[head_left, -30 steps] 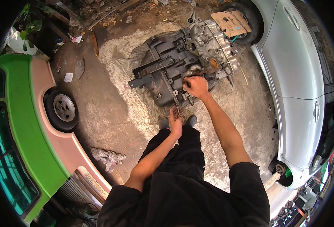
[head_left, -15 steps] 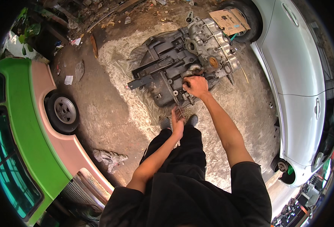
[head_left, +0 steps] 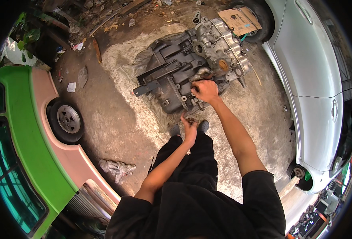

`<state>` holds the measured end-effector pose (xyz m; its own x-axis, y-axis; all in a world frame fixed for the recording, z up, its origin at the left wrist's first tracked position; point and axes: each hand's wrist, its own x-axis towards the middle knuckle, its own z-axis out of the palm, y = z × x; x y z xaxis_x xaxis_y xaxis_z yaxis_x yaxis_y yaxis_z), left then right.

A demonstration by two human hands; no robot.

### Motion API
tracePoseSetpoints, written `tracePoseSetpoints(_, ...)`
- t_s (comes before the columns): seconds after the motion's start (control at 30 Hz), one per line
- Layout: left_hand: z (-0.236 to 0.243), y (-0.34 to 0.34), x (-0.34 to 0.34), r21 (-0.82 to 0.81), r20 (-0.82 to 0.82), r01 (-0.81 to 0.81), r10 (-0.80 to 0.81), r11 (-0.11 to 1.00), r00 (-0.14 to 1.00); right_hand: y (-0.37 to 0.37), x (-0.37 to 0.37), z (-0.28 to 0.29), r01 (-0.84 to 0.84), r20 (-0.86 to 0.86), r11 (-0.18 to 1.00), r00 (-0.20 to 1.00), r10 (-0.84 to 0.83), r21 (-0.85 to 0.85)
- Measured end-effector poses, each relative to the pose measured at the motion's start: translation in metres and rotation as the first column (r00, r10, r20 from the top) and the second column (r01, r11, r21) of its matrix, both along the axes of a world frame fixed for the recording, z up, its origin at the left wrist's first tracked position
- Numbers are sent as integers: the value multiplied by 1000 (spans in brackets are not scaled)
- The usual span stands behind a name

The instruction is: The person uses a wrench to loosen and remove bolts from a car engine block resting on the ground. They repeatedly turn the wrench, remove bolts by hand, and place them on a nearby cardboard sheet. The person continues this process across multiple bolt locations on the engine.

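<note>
A car engine (head_left: 172,75) lies on a grey cloth (head_left: 134,73) on the ground in front of me. Its left part is dark, with a long black metal bracket (head_left: 147,88) across it. On the right sits the silver cylinder head (head_left: 233,46). My right hand (head_left: 205,90) is closed at the engine's near edge, below a round brownish opening (head_left: 222,65); what its fingers grip is hidden. Lower and to the left, my left hand (head_left: 189,128) has its fingers curled at the engine's near end, around something thin and too small to make out.
A green and pink vehicle (head_left: 50,159) stands on the left, a silver car (head_left: 309,67) on the right. Cardboard (head_left: 239,20) leans against a tyre at the far right. A crumpled rag (head_left: 117,169) and a white paper scrap (head_left: 71,87) lie on the left ground.
My left hand has shifted slightly to the right and its fingers have curled a little differently. My right hand stays closed at the same spot on the engine. The view has moved slightly.
</note>
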<state>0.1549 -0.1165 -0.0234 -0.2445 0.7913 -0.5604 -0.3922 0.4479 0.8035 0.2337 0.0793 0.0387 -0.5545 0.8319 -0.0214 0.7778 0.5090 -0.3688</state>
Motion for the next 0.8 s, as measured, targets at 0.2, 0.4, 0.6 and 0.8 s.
tracePoseSetpoints(0.2,-14,7,-17,-201,120,169,-147,965,982,-1,0,-4,-9,6,998,1000,8,55)
tracePoseSetpoints(0.4,-31,9,-10,-217,82,89,-73,972,994,-1,1,-7,-20,8,995,1000,20,95)
tracePoseSetpoints(0.6,-25,10,9,-294,-228,117,-189,949,955,-2,2,-6,-49,1,992,999,50,115)
tracePoseSetpoints(0.8,4,20,11,-382,-235,55,-155,923,960,1,5,-11,-80,9,982,997,80,169)
